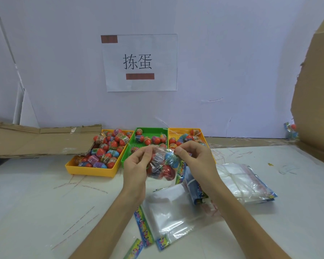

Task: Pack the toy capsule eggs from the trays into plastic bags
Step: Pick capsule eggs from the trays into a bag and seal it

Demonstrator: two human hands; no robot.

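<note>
While aloft, bag (pixel 160 152) of eggs (pixel 168 170)

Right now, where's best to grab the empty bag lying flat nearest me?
Pinch the empty bag at the printed strip on its left edge, coming from the left: it lies flat, that edge is uncovered, and the right forearm crosses its other side.

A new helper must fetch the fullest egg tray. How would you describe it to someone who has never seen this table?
Below the paper sign on the wall, three trays stand in a row on the table. Take the left yellow tray, beside the flattened cardboard. It is packed with eggs, while the green tray and right yellow tray show bare floor.
</note>
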